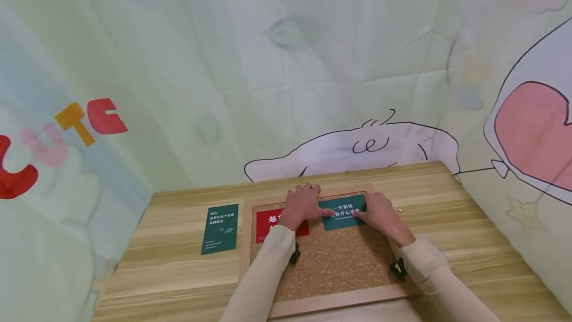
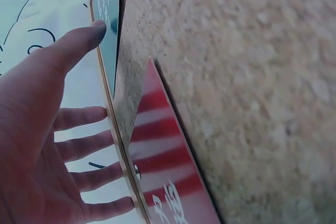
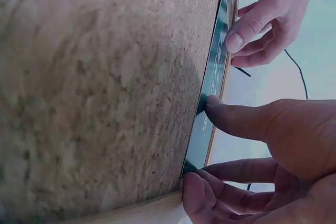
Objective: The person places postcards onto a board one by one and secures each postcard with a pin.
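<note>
On the cork board (image 1: 335,267) with a pale wooden frame lies a teal card (image 1: 343,221) with white lettering, near the upper edge. My left hand (image 1: 304,206) touches the card's left part with its thumb, while its other fingers stretch along the top of the frame in the left wrist view. At the card's right end is my right hand (image 1: 380,211); its thumb (image 3: 231,116) presses on the card's face and its fingers touch the corner beside the frame. A red card (image 1: 264,230) with white lettering sits left of the teal one, partly hidden by my left hand and forearm.
A dark green card (image 1: 221,228) lies on the wooden table (image 1: 178,272) left of the board. Black clip-like pieces (image 1: 397,268) show near both wrists. A small pale pin-like thing (image 1: 399,209) is right of my right hand. A printed curtain (image 1: 250,88) hangs behind the table.
</note>
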`<state>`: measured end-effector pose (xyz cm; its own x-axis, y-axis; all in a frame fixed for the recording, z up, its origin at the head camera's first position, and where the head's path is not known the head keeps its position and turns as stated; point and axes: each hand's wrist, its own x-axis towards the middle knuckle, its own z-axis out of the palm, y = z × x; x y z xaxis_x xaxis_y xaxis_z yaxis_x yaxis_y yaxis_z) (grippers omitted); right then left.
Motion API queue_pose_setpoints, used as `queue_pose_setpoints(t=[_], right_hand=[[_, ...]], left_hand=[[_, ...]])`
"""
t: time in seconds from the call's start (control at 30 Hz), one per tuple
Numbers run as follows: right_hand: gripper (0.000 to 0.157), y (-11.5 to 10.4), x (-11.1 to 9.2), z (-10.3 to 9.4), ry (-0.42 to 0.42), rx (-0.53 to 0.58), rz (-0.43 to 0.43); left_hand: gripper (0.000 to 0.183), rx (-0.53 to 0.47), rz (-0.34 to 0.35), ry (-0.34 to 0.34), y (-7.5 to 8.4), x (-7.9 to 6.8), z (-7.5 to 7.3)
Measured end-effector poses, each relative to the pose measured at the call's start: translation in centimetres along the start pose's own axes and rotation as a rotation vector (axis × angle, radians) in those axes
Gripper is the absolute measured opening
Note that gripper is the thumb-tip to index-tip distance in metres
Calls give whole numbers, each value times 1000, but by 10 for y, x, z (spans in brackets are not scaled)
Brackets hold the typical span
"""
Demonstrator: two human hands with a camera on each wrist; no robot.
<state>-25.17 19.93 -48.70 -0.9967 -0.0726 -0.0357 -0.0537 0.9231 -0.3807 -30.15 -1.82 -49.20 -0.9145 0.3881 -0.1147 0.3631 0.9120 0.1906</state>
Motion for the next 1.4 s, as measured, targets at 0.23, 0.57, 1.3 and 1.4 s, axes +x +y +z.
queue_pose_setpoints(t=[0.23, 0.57, 1.3, 1.4], right_hand=[[42, 2, -1, 3, 18, 18, 3], [40, 3, -4, 4, 18, 30, 22], [41, 72, -8, -44, 55, 73, -92], [32, 90, -10, -46, 50, 54, -122]], left_hand=[[87, -4, -8, 0, 0, 1, 0], [91, -27, -42, -28, 3, 2, -1], [81, -56, -103, -54, 13, 5, -6], [81, -58, -112, -57, 12, 5, -7]])
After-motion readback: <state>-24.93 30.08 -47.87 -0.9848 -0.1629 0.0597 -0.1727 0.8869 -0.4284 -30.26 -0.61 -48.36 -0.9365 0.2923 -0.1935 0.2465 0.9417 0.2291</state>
